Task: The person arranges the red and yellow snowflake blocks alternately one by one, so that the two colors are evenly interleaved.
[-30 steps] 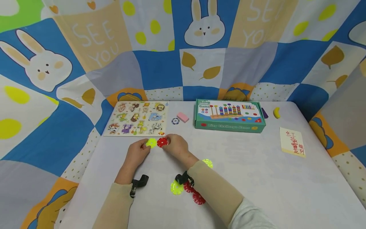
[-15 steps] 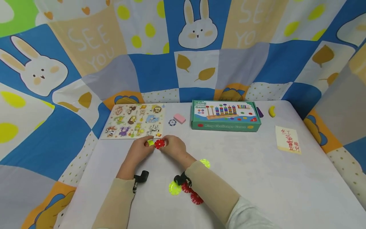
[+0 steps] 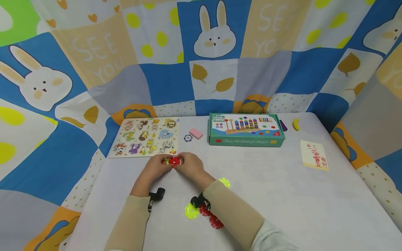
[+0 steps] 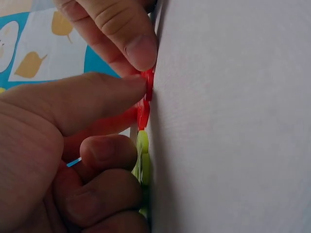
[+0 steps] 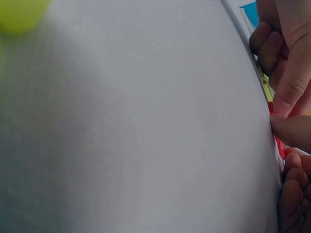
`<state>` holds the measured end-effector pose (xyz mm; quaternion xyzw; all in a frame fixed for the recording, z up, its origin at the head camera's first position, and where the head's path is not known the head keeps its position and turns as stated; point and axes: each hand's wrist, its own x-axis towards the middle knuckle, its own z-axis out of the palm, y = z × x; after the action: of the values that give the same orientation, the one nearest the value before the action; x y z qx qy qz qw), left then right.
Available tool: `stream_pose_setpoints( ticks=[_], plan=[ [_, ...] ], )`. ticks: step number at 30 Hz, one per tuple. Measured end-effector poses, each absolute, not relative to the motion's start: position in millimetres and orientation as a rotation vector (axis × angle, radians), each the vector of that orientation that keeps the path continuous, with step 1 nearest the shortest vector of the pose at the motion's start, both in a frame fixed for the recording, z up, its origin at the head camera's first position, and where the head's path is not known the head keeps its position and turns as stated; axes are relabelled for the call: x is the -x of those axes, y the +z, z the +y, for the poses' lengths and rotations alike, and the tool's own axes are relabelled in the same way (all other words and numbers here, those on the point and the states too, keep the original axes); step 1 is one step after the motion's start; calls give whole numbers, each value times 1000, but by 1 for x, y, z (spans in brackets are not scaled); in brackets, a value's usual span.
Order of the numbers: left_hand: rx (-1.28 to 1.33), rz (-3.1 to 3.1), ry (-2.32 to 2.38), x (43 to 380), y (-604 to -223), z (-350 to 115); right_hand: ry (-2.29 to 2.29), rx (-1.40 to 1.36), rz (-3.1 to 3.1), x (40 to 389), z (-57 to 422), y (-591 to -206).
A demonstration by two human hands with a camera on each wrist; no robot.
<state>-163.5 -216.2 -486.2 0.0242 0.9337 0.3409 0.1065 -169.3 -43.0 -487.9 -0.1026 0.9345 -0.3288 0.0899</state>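
Observation:
In the head view, a red flower-shaped plastic disc (image 3: 174, 161) lies between my two hands near the puzzle board. Beside it on the left, a yellow-green disc (image 3: 166, 161) is mostly covered by my left hand (image 3: 157, 167). That hand pinches the red disc by its edge, thumb in front; the left wrist view shows its thumb (image 4: 124, 90) against the red plastic, with yellow-green disc edges (image 4: 143, 155) below. My right hand (image 3: 192, 168) pinches the red disc's other side, its thumb tip close to the left thumb.
Yellow-green discs (image 3: 191, 211) and red discs (image 3: 216, 221) lie by the right forearm. Behind the hands are an animal puzzle board (image 3: 113, 154), a poker chip (image 3: 188, 138), a pink block (image 3: 196, 133) and a green game box (image 3: 246, 141). A toy banana (image 3: 296, 124) and written note (image 3: 314, 155) lie right.
My left hand has moved right from the yellow-green disc onto the red one, and the hands have drawn together. The view has shifted slightly.

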Motion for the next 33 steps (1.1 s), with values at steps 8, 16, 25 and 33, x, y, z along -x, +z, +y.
stream_pose_setpoints(
  ticks=[8,16,25,33],
  plan=[
    [-55,2694,1017,164,-488,-213,-1111,390,2644,167,-26,-482],
    [-14,2696,992,165,-489,-214,-1246,464,2566,152,-4,-458],
    [-4,2703,1002,161,-488,-217,-1308,619,2556,129,16,-430],
    [38,2696,1020,159,-489,-217,-1393,593,2556,104,43,-420]
  ],
)
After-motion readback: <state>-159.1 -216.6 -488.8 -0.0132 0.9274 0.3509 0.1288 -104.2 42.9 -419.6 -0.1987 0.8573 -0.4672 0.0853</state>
